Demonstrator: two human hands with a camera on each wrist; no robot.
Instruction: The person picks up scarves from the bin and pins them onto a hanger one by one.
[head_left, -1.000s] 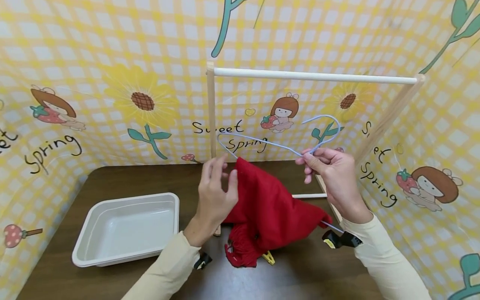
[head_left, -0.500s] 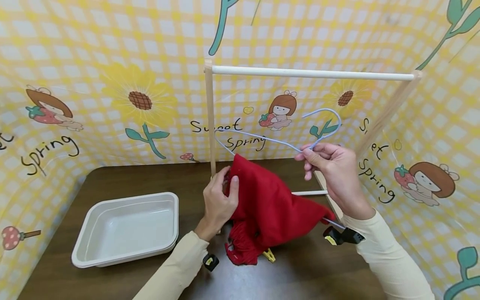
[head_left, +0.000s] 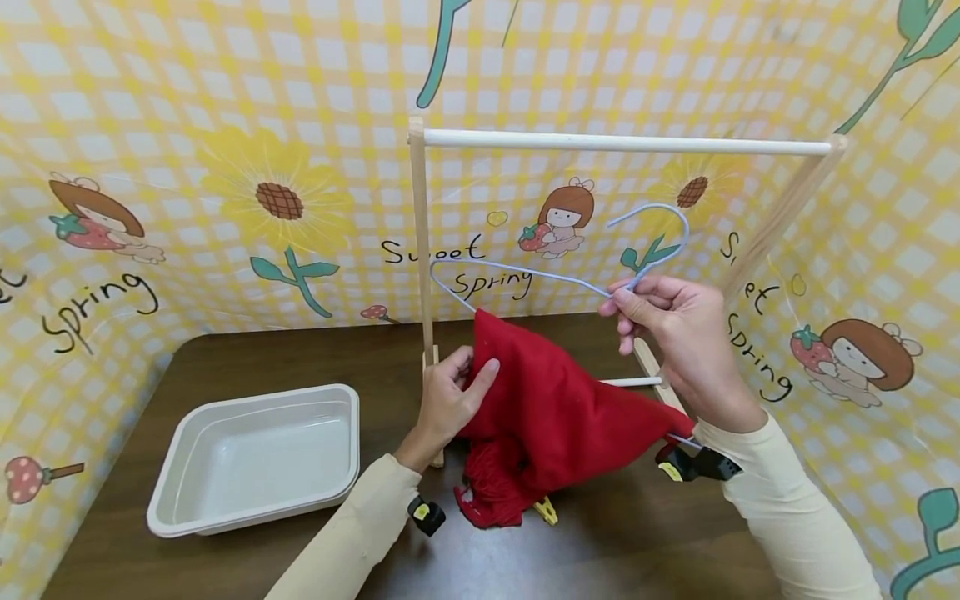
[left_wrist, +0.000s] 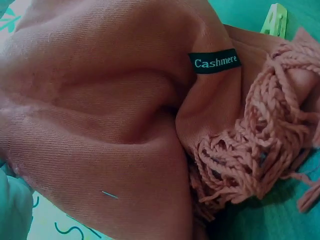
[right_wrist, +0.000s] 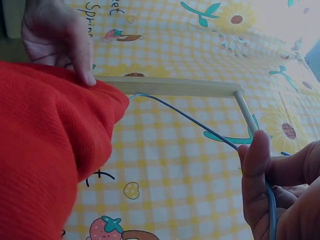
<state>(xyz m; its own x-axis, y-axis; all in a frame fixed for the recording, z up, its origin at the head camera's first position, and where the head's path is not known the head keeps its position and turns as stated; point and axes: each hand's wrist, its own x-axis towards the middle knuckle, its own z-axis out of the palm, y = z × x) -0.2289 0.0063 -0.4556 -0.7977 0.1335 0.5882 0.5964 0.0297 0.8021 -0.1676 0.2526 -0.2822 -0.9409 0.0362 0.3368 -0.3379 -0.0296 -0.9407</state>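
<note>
While the right hand (head_left: 678, 333) pinches the hanger (head_left: 558, 276) below its hook, likely to steady it, the scarf (head_left: 555, 408) drapes over the hanger, center frame. Left hand (head_left: 452, 404) sits at scarf's left edge, probably controlling it; can't tell if fingers pinch.

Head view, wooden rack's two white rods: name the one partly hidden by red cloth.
The lower white rod: the red fringed cloth covers part of it, while the upper white rod shows unobstructed.

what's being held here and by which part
The right hand pinches the pale blue wire hanger at its neck, below the hook. The left hand touches the edge of the red fringed knit cloth; whether it grips cannot be told.
</note>
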